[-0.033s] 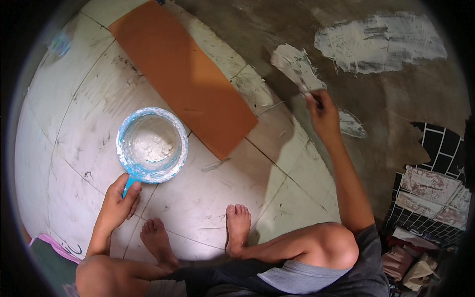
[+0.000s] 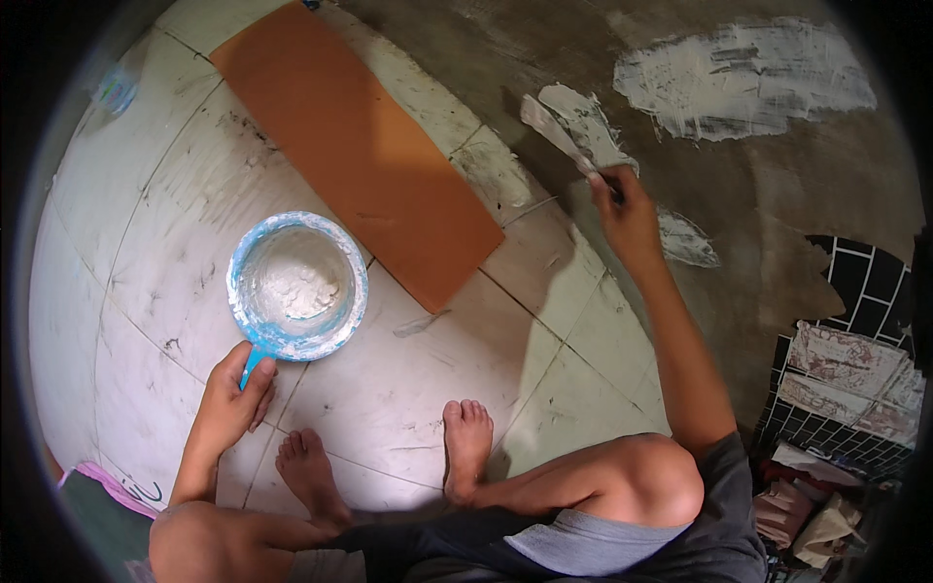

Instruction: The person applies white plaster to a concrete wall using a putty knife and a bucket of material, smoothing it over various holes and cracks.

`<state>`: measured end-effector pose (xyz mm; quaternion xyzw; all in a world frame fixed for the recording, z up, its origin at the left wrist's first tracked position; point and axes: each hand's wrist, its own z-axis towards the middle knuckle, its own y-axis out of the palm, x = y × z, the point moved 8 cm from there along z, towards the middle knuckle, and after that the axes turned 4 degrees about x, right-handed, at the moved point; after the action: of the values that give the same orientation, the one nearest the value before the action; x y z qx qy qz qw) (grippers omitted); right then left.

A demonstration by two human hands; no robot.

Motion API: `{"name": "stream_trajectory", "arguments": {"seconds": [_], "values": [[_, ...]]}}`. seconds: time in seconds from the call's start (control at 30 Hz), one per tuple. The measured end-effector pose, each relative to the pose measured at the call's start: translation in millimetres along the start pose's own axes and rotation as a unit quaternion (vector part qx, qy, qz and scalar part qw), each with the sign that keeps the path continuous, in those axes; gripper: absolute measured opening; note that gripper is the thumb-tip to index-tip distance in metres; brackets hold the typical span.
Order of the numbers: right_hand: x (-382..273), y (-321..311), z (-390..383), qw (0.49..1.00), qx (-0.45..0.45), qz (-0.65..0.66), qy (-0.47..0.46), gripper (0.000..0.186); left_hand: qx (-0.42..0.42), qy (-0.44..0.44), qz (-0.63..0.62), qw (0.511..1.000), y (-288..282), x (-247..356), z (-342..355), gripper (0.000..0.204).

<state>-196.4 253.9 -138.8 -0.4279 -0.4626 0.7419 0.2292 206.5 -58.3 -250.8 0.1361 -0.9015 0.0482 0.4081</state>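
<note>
My left hand (image 2: pixel 233 389) is closed round the handle of a blue dipper (image 2: pixel 255 340), its rim smeared with white. Thick white putty (image 2: pixel 306 287) lies inside, heaped toward the right. In my right hand (image 2: pixel 627 219) is a putty knife (image 2: pixel 556 134) with a dark handle and a white-coated blade pointing up and left. The blade is at the left edge of a fresh putty patch (image 2: pixel 588 119) on the grey-brown wall (image 2: pixel 544 49); whether it touches the wall, I cannot tell. Part of a smaller putty patch (image 2: pixel 688 238) shows just right of that hand.
A long orange-brown board (image 2: pixel 369 155) lies on the smudged white floor tiles (image 2: pixel 165 253) beyond the dipper. Farther right, a large putty patch (image 2: pixel 743 78) covers the wall. Black tile-patterned sheeting (image 2: pixel 865 291) and a heap of cloths (image 2: pixel 812 510) are at right. A plastic bottle (image 2: pixel 117 92) stands far left.
My right hand has shifted slightly left, and the putty knife's blade has moved from over the fresh patch to its left edge. The left hand and dipper are practically still.
</note>
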Motion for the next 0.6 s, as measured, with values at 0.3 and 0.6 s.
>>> {"name": "stream_trajectory", "arguments": {"seconds": [0.3,0.6], "values": [[41.0,-55.5,-54.9,0.994,0.064,-0.033,0.088,0.024,-0.009,0.015,0.003,1.0,-3.3,-6.2,3.9,0.024],[15.4,-8.9,-16.9,0.988,0.073,0.119,0.066,0.025,-0.02,0.002,0.019,1.0,1.5,-9.5,-4.0,0.031]]}}
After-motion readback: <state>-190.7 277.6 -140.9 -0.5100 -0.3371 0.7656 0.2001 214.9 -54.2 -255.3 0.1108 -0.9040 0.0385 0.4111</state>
